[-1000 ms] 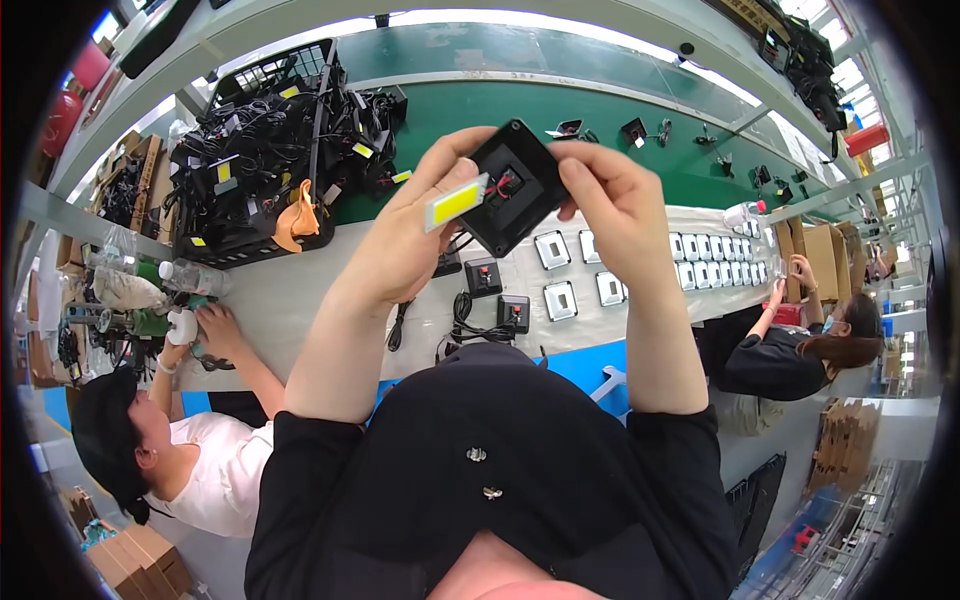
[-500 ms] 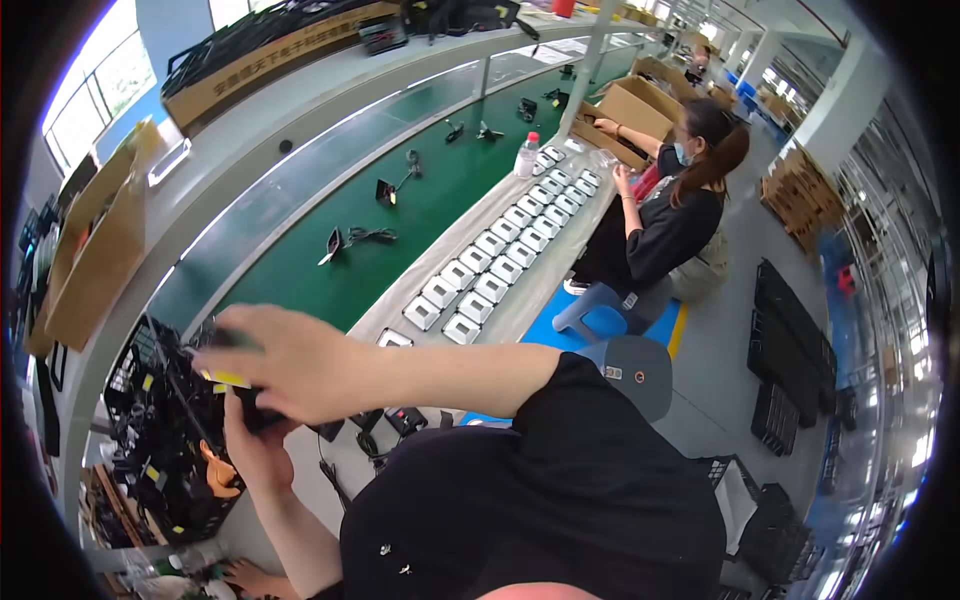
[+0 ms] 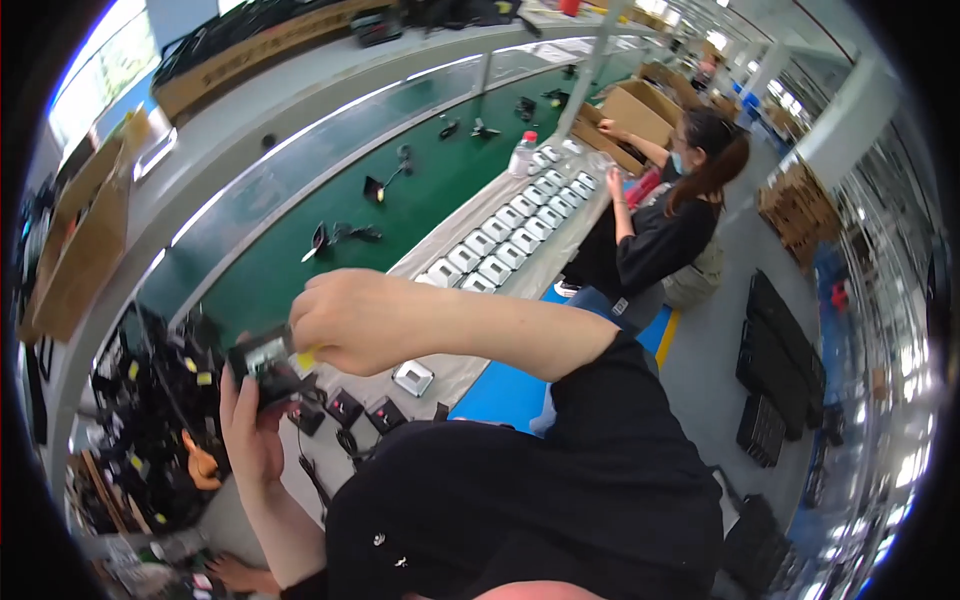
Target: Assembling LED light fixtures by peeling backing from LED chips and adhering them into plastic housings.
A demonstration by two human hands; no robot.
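Observation:
My left hand [image 3: 252,435] grips a small black boxy device [image 3: 268,368] from below, its glossy, reflective face turned up. My right hand [image 3: 350,322] is closed at the device's right edge, pinching a small yellow tab [image 3: 306,357]. Whether the tab is still joined to the device is unclear. Below them on the bench lie black square units [image 3: 385,413] with dark cables. A white-and-silver square part [image 3: 413,376] sits just under my right forearm.
At left stands a crate heaped with black devices [image 3: 150,420] and an orange item [image 3: 200,460]. A green conveyor belt [image 3: 330,200] carries scattered cabled parts. Beyond are rows of white-and-silver parts [image 3: 508,217], a bottle [image 3: 523,155] and a seated co-worker [image 3: 670,210]. Another person's hand [image 3: 235,573] shows at lower left.
My right hand has moved right and the yellow tab now shows at its fingertips. The device's glossy face has come into sight in my left hand. The camera view has shifted slightly.

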